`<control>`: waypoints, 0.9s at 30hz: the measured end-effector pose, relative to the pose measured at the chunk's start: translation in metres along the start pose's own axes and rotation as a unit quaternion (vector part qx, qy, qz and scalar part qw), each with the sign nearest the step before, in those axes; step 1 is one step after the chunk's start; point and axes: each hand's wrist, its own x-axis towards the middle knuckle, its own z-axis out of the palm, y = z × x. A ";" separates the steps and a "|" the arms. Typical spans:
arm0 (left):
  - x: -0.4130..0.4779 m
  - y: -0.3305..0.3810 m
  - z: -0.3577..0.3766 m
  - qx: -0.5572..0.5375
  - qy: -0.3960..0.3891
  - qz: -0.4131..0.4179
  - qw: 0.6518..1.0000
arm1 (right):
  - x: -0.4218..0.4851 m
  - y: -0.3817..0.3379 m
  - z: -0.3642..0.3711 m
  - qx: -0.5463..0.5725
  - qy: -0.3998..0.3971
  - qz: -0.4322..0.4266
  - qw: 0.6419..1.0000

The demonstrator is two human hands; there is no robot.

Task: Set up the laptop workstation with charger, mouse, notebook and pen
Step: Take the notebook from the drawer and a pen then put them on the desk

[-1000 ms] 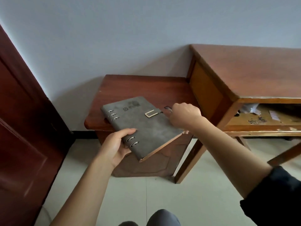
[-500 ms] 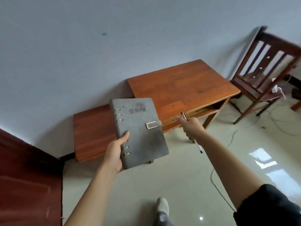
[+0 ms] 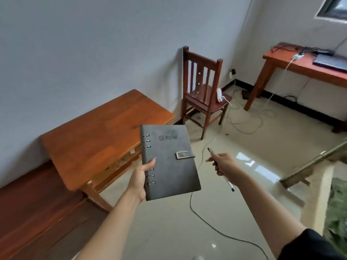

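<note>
My left hand point(image 3: 139, 180) grips a closed grey ring-bound notebook point(image 3: 170, 162) by its spine edge, thumb on the cover, held flat above the floor. To its right my right hand point(image 3: 223, 166) holds a pen point(image 3: 228, 182), whose dark end pokes up past my fingers and whose white barrel sticks out below. Far off at the top right, a dark closed laptop point(image 3: 331, 61) lies on an orange-brown desk point(image 3: 300, 67), with a white charger plug and cable point(image 3: 296, 57) beside it.
A wooden table point(image 3: 97, 139) stands by the wall to my left, with a lower dark cabinet point(image 3: 28, 199) beside it. A wooden chair point(image 3: 203, 94) with a white object on its seat stands ahead. Cables point(image 3: 206, 220) trail across the tiled floor.
The view has swung right, away from the low cabinet toward the room with the chair and far desk. Both hands have carried the notebook and pen along, still apart.
</note>
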 end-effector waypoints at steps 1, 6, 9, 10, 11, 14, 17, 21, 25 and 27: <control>0.015 -0.005 0.023 -0.002 -0.009 -0.008 1.000 | 0.009 0.001 -0.024 0.008 0.000 0.001 1.000; 0.091 -0.020 0.146 0.029 -0.051 -0.037 0.998 | 0.058 0.003 -0.142 0.011 0.082 -0.008 0.997; 0.138 -0.021 0.209 0.067 -0.081 -0.069 0.992 | 0.096 0.007 -0.199 0.002 0.120 0.001 0.993; 0.154 -0.021 0.229 0.082 -0.090 -0.080 0.989 | 0.109 0.008 -0.216 0.007 0.131 0.009 0.991; 0.171 -0.020 0.249 0.097 -0.099 -0.085 0.987 | 0.123 0.007 -0.232 0.016 0.142 0.014 0.990; 0.222 -0.013 0.309 0.149 -0.132 -0.103 0.975 | 0.165 0.002 -0.281 0.061 0.167 0.025 0.984; 0.278 0.000 0.370 0.198 -0.161 -0.111 0.960 | 0.209 -0.014 -0.330 0.106 0.177 0.034 0.978; 0.360 0.024 0.458 0.254 -0.195 -0.104 0.942 | 0.274 -0.043 -0.398 0.163 0.225 0.048 0.960; 0.421 0.039 0.555 0.271 -0.247 -0.128 0.922 | 0.328 -0.067 -0.459 0.175 0.269 0.052 0.946; 0.453 0.038 0.607 0.274 -0.273 -0.144 0.911 | 0.361 -0.074 -0.498 0.184 0.290 0.048 0.938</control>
